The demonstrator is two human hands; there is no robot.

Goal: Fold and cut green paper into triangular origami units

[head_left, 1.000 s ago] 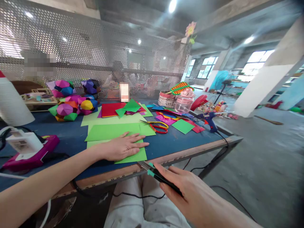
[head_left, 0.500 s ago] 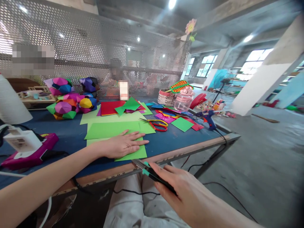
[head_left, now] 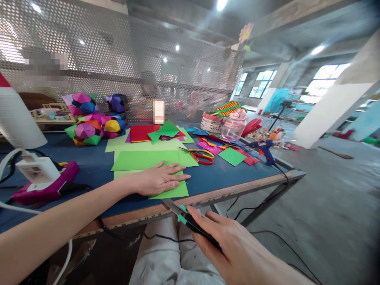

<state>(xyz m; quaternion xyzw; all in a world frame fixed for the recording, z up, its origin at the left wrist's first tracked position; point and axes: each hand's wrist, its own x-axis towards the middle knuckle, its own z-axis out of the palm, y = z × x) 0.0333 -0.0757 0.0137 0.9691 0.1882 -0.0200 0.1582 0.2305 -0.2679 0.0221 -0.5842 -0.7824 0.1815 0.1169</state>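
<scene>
My left hand (head_left: 158,179) lies flat with its fingers spread on sheets of green paper (head_left: 175,192) near the table's front edge. A wider green sheet (head_left: 139,160) lies just behind it, with pale green paper (head_left: 142,145) beneath. In my right hand (head_left: 219,237) is a black and teal utility knife (head_left: 194,225), gripped by the handle. Its blade points up and left, the tip close to the paper's near edge. I cannot tell whether the blade touches the paper. Red-handled scissors (head_left: 203,157) rest partly open to the right of the sheets.
Folded paper balls (head_left: 86,132), a magenta power strip (head_left: 63,186) and a white cone-shaped roll (head_left: 22,118) are at left. Red paper (head_left: 144,133) lies behind. At right are loose coloured sheets (head_left: 231,156), a glue gun (head_left: 267,150), a bottle (head_left: 234,127) and a basket (head_left: 210,122).
The knife and my right hand have moved slightly left relative to the paper's near edge. My left hand keeps its place on the paper. The whole view has shifted a little.
</scene>
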